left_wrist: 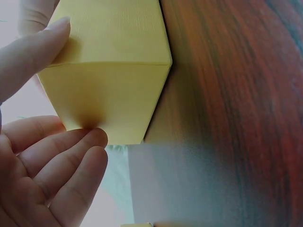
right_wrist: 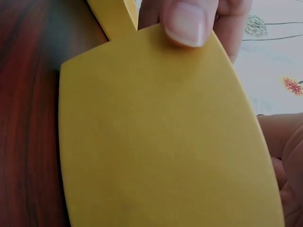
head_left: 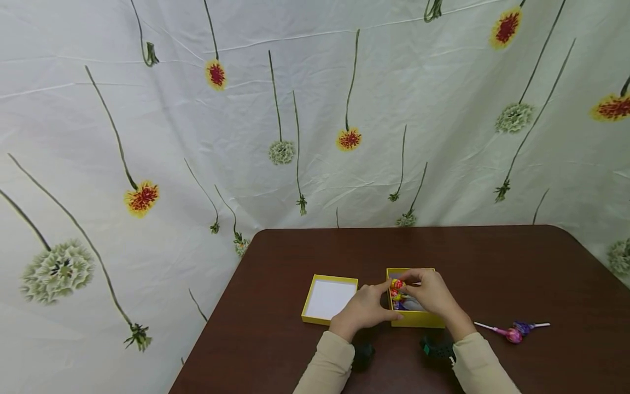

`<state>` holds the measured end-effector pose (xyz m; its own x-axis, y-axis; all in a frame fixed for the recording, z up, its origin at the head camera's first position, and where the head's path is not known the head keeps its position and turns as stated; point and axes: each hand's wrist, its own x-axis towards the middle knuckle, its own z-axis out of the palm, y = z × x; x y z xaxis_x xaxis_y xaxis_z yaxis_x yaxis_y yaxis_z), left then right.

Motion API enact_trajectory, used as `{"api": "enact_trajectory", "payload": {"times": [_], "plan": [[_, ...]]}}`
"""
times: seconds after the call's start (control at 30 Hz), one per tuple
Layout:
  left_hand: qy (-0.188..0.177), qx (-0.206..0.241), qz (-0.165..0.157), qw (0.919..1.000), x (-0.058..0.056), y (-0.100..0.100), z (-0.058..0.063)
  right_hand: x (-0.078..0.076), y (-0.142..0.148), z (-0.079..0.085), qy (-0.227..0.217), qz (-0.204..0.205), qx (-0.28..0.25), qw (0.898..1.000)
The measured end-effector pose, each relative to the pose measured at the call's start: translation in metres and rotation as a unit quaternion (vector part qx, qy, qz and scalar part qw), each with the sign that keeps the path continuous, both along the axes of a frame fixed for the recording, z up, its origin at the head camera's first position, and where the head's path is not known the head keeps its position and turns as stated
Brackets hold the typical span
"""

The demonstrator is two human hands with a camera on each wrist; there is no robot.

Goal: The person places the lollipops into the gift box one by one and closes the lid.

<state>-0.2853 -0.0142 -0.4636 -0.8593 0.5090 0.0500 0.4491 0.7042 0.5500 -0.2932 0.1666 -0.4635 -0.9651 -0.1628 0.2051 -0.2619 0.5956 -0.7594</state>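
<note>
A yellow cardboard box (head_left: 418,319) sits on the table with several wrapped lollipops (head_left: 397,300) inside. My left hand (head_left: 366,309) holds the box at its near left corner. In the left wrist view its thumb (left_wrist: 45,47) lies on one wall and its fingers (left_wrist: 71,156) touch the adjoining one. My right hand (head_left: 433,295) reaches over the box and pinches a red-and-yellow lollipop (head_left: 397,284) near the left wall. In the right wrist view the box wall (right_wrist: 165,132) hides most of that hand, with part of the palm (right_wrist: 289,151) showing.
A shallow yellow lid (head_left: 306,318) with a white inside lies left of the box. Two lollipops, one pink (head_left: 514,335) and one purple (head_left: 524,327), lie on the dark brown table (head_left: 492,262) to the right. A flowered cloth (head_left: 315,109) hangs behind.
</note>
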Motion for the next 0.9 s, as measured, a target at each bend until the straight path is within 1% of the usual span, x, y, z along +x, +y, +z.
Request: {"api": "enact_trajectory", "payload": {"times": [0.17, 0.4, 0.73, 0.9], "plan": [[0.001, -0.002, 0.000, 1.0000, 0.0010, 0.0008, 0.0015, -0.0011, -0.0009, -0.0003, -0.005, -0.015, 0.011, 1.000], [-0.016, 0.003, 0.005, 0.9998, 0.0030, 0.0015, 0.0040, -0.0023, -0.0013, -0.0019, -0.016, -0.023, 0.023, 0.999], [-0.004, -0.005, 0.007, 1.0000, 0.0010, -0.0001, -0.0010, -0.0015, -0.0026, -0.0022, -0.018, -0.026, 0.028, 0.999], [-0.005, -0.005, 0.005, 1.0000, 0.0007, 0.0009, -0.0002, -0.0013, -0.0014, -0.0011, -0.018, -0.025, 0.031, 0.999]]}}
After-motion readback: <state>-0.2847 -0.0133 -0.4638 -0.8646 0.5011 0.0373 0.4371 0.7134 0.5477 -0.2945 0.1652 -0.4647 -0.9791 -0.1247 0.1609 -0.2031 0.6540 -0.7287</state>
